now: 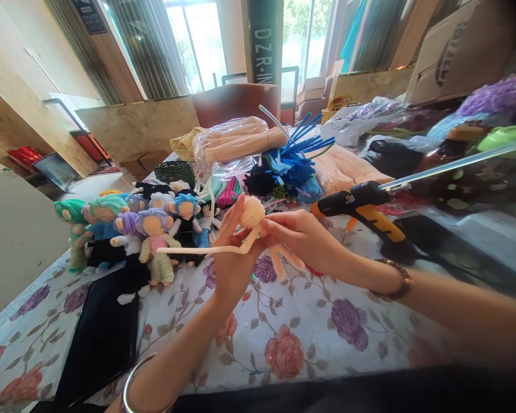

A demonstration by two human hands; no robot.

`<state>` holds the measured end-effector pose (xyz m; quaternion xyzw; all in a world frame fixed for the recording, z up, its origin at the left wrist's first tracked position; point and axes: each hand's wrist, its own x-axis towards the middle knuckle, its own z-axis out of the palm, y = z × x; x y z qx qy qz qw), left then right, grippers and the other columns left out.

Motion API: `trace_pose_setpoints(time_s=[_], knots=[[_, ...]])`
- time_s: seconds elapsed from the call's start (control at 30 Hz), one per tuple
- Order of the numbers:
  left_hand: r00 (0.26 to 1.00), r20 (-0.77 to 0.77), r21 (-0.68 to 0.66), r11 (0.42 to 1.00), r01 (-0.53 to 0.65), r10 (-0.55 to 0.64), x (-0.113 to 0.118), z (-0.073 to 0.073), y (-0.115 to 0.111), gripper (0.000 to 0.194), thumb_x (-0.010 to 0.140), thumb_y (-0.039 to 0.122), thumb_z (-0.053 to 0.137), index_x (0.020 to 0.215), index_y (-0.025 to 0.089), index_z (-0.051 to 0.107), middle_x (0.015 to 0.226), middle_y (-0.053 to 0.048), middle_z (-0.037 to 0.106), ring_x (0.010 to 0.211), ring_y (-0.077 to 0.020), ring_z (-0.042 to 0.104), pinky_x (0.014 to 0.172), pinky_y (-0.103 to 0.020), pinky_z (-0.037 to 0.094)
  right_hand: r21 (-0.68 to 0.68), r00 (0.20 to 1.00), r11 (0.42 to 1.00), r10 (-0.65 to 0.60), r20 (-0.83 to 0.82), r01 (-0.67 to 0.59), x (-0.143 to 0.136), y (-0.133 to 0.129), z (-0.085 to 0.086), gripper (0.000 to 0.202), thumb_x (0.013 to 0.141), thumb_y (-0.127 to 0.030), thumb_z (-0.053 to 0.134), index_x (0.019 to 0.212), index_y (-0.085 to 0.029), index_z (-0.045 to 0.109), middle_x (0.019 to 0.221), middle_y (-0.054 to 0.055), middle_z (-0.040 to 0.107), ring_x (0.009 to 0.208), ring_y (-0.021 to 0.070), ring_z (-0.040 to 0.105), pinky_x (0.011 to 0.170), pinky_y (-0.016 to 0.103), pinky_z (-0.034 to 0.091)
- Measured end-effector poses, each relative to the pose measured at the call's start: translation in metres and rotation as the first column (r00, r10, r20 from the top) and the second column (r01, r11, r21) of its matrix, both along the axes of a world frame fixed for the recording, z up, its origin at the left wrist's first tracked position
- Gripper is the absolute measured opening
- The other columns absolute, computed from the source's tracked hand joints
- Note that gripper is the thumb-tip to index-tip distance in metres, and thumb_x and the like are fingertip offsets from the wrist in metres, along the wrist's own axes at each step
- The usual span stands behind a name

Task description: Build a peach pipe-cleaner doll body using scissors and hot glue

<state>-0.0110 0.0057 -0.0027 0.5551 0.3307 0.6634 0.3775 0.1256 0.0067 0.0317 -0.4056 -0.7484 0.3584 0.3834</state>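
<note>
Between my hands is a peach doll body point(252, 211) of wound pipe cleaner, with a round head on top and two short legs hanging below. My left hand point(236, 246) wraps round it from the left, thumb up beside the head. From the right, the fingers of my right hand point(292, 229) pinch it just under the head. A long peach pipe cleaner point(202, 250) sticks out leftward across my left hand, its far end free. What lies beneath my fingers is hidden.
Finished dolls point(155, 229) with coloured hair crowd the table's left, behind a black laptop-like panel point(101, 332). A glue gun point(365, 209) with a long clear stick stands at right. Blue pipe cleaners point(294, 155) and wrapped peach bundles point(236, 140) lie behind, on a flowered tablecloth point(284, 353).
</note>
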Motion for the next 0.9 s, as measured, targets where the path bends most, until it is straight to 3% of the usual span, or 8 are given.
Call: trace_pose_setpoints(time_s=[0.23, 0.37, 0.5, 0.63, 0.73, 0.83, 0.9], knots=[[0.988, -0.147, -0.011, 0.999, 0.047, -0.048, -0.001, 0.006, -0.001, 0.077, 0.065, 0.032, 0.077, 0.135, 0.030, 0.046, 0.130, -0.008, 0.057, 0.107, -0.0219, 0.060, 0.085, -0.029, 0.053, -0.144, 0.996, 0.989, -0.026, -0.090, 0.012, 0.008, 0.003, -0.001, 0.040, 0.082, -0.048, 0.054, 0.070, -0.014, 0.070, 0.064, 0.001, 0.059, 0.060, 0.0112, 0.046, 0.057, 0.025, 0.034], [0.964, -0.252, 0.020, 0.995, 0.097, -0.089, -0.005, 0.008, 0.002, 0.062, 0.071, 0.035, 0.073, 0.129, 0.027, 0.053, 0.125, -0.010, 0.061, 0.118, -0.0249, 0.055, 0.091, -0.031, 0.050, -0.292, 0.971, 0.956, -0.033, -0.235, -0.038, 0.015, 0.005, -0.003, 0.036, 0.076, -0.049, 0.062, 0.075, -0.015, 0.073, 0.069, 0.002, 0.063, 0.064, 0.0117, 0.052, 0.061, 0.026, 0.040], [0.948, -0.301, 0.044, 0.992, 0.121, -0.103, -0.009, 0.007, 0.007, 0.046, 0.073, 0.036, 0.070, 0.117, 0.023, 0.064, 0.133, -0.010, 0.054, 0.128, -0.0266, 0.044, 0.092, -0.031, 0.049, -0.382, 0.954, 0.918, -0.015, -0.299, -0.105, 0.023, 0.011, -0.013, 0.042, 0.074, -0.052, 0.065, 0.086, -0.013, 0.073, 0.075, 0.004, 0.065, 0.062, 0.0105, 0.051, 0.056, 0.024, 0.038], [0.960, -0.259, -0.039, 0.994, 0.105, -0.111, -0.012, 0.002, 0.011, 0.045, 0.071, 0.035, 0.071, 0.114, 0.023, 0.065, 0.130, -0.010, 0.054, 0.113, -0.0250, 0.054, 0.071, -0.026, 0.055, -0.410, 0.967, 0.905, 0.010, -0.253, -0.116, 0.029, 0.014, -0.022, 0.050, 0.075, -0.057, 0.061, 0.091, -0.011, 0.070, 0.067, 0.001, 0.058, 0.052, 0.0066, 0.041, 0.047, 0.021, 0.030], [0.960, -0.263, -0.070, 0.995, 0.075, -0.091, -0.013, 0.000, 0.014, 0.037, 0.071, 0.034, 0.071, 0.107, 0.023, 0.068, 0.115, -0.008, 0.060, 0.104, -0.0200, 0.057, 0.072, -0.024, 0.052, -0.451, 0.981, 0.885, 0.034, -0.191, -0.118, 0.029, 0.011, -0.022, 0.051, 0.075, -0.060, 0.059, 0.086, -0.011, 0.068, 0.058, -0.002, 0.051, 0.047, 0.0055, 0.034, 0.043, 0.021, 0.024], [0.962, -0.251, -0.085, 0.992, 0.094, -0.113, -0.013, 0.000, 0.015, 0.026, 0.071, 0.037, 0.070, 0.091, 0.021, 0.071, 0.106, -0.006, 0.059, 0.100, -0.0181, 0.055, 0.074, -0.024, 0.050, -0.435, 0.977, 0.883, 0.102, -0.187, -0.175, 0.025, 0.006, -0.017, 0.048, 0.074, -0.060, 0.059, 0.077, -0.012, 0.066, 0.062, 0.000, 0.055, 0.051, 0.0076, 0.042, 0.046, 0.022, 0.031], [0.961, -0.231, -0.101, 0.986, 0.133, -0.153, -0.012, 0.000, 0.016, 0.022, 0.072, 0.039, 0.069, 0.079, 0.018, 0.070, 0.103, -0.006, 0.059, 0.097, -0.0168, 0.055, 0.076, -0.024, 0.048, -0.345, 0.960, 0.903, 0.198, -0.197, -0.257, 0.023, 0.002, -0.013, 0.047, 0.071, -0.061, 0.059, 0.073, -0.014, 0.065, 0.072, 0.004, 0.061, 0.063, 0.0121, 0.053, 0.055, 0.024, 0.040]])
